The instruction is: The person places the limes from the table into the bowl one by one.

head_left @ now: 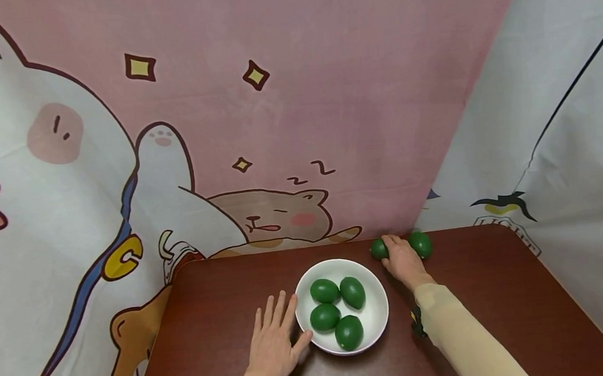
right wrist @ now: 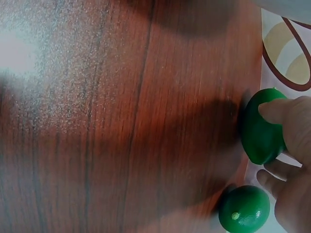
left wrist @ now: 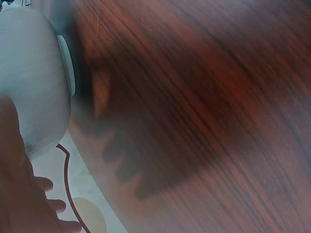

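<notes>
A white bowl [head_left: 376,306] stands on the table with several green limes [head_left: 324,317] in it. My left hand [head_left: 272,344] lies at the bowl's left side, fingers spread and straight, the thumb against the rim. In the left wrist view, the bowl's outer wall [left wrist: 34,73] rises just past that hand [left wrist: 14,184]. Near the table's back edge, my right hand [head_left: 404,261] grips a lime [right wrist: 262,131], with the thumb on its near side and the other fingers partly hidden. Beside this hand, to the right, sits another lime [head_left: 420,245].
The dark red-brown wooden table [head_left: 210,313] ends at the back against a pink and white cloth [head_left: 360,118] printed with cartoon animals. A dark device [head_left: 417,322] is at my right wrist.
</notes>
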The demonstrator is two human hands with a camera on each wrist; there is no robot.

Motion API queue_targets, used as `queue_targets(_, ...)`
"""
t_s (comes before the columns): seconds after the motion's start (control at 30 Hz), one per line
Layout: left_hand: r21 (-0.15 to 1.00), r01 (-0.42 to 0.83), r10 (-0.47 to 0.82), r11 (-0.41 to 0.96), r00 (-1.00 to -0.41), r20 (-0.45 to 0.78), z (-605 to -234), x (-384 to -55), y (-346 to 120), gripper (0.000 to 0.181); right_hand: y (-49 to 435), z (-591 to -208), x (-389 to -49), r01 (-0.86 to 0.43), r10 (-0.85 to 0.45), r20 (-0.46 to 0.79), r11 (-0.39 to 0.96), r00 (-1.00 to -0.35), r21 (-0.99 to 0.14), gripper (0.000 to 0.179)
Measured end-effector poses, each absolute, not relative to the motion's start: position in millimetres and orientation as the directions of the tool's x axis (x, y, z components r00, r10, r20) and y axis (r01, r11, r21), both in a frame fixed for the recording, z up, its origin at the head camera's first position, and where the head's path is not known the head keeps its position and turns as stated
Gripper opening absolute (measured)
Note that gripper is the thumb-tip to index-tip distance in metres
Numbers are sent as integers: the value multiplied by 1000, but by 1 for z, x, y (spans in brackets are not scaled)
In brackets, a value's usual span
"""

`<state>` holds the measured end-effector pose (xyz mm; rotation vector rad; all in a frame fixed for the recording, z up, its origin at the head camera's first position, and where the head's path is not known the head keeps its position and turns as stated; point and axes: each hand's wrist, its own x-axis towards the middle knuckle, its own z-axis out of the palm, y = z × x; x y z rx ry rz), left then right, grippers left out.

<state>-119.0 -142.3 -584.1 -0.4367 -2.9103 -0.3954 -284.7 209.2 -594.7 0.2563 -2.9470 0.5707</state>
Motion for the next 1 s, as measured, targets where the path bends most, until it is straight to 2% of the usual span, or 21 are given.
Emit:
queue_targets(0.23,247,291,254,924,-952,172,-582,-119,-141,78,209,-592,-285,-169,-124,152,929,-981,-329,54)
queue_targets(0.5,237,307,257,922,-941,219,-583,-119,-143,78,208,-588,-286,-159,-132,114,949,-985,-271,59)
queue_targets(0.87,259,295,261,920,-952,158,-582,-118,-142,78,210,-588,-281,-162,-140,100,950,-985,-266,45)
queue_targets(1.0,255,301,262,919,-949,174,-583,-119,-143,78,209,-588,-277,-147,-125,96,948,-988,-282,44)
